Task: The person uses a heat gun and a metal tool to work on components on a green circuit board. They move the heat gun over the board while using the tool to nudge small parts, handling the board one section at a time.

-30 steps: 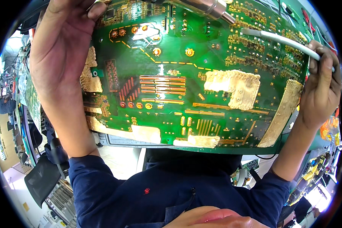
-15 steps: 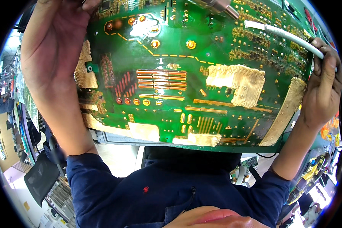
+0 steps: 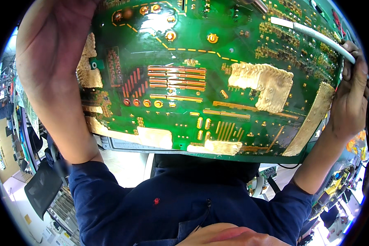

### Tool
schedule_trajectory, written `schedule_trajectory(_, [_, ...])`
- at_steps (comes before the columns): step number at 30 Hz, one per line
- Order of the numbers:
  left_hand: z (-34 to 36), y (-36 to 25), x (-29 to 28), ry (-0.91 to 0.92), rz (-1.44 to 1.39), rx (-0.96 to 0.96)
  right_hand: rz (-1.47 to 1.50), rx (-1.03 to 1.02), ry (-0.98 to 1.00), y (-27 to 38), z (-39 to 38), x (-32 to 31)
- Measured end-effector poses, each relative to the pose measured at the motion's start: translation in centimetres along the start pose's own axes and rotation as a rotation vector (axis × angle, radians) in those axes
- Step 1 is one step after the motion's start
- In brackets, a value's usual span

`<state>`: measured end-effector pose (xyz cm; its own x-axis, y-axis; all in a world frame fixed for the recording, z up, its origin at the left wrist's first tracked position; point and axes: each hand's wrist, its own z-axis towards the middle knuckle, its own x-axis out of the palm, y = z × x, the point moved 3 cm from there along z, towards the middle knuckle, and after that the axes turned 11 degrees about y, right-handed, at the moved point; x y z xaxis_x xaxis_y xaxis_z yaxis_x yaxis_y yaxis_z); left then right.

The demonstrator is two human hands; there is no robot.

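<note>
A large green circuit board (image 3: 184, 123) spreads before me, with cream-coloured masking patches (image 3: 270, 90) on several areas. My right hand (image 3: 350, 98), at its right edge, is closed round a slim white rod-shaped tool (image 3: 324, 40) with a grey textured band. The tool's pale tip points left over the small gold components at the upper right. Close to that tip, a metal nozzle (image 3: 258, 5) comes in from the top edge; what holds it is out of view. My left hand (image 3: 55, 45) reaches up over the board's left side, palm showing, its fingers cut off by the top edge.
A grey tray-like edge (image 3: 125, 145) shows under the board's near left side. A black mesh chair (image 3: 43, 188) stands at the lower left. More circuit boards and yellow parts (image 3: 336, 180) lie at the right, with cables (image 3: 336, 18) at the upper right.
In view, the board's upper part and the white tool have shifted slightly up and right. The nozzle shows less at the top. My left hand's fingertips have slipped out of view.
</note>
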<state>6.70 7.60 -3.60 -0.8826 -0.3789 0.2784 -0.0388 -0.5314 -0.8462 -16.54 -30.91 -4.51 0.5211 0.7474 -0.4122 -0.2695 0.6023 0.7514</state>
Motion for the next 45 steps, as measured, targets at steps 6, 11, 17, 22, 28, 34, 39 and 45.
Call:
schedule_trajectory(6, [0.1,0.0,0.0,-0.007,0.018,0.007,-0.023,-0.025,0.073,0.2,0.2,0.2])
schedule_trajectory(11, [0.1,-0.1,0.4,-0.011,0.033,0.015,-0.003,-0.081,0.123,0.1,0.3,0.3])
schedule_trajectory(17, [0.4,0.0,0.7,-0.013,0.049,0.018,-0.070,-0.072,0.150,0.6,0.4,0.6])
schedule_trajectory(22, [0.4,0.0,0.9,-0.017,0.059,0.024,-0.016,-0.025,0.077,0.0,0.4,0.2])
schedule_trajectory(28, [0.5,0.2,1.0,-0.024,0.080,0.031,-0.067,-0.049,0.090,0.0,0.4,0.0])
schedule_trajectory(34, [0.6,0.5,1.4,-0.031,0.102,0.043,-0.023,0.012,-0.017,0.7,0.8,1.3])
schedule_trajectory(39, [0.7,0.8,1.8,-0.039,0.126,0.059,-0.147,-0.055,0.052,0.4,1.1,0.4])
schedule_trajectory(45, [1.1,1.1,2.5,-0.049,0.172,0.086,-0.132,-0.089,0.080,0.6,1.2,0.8])
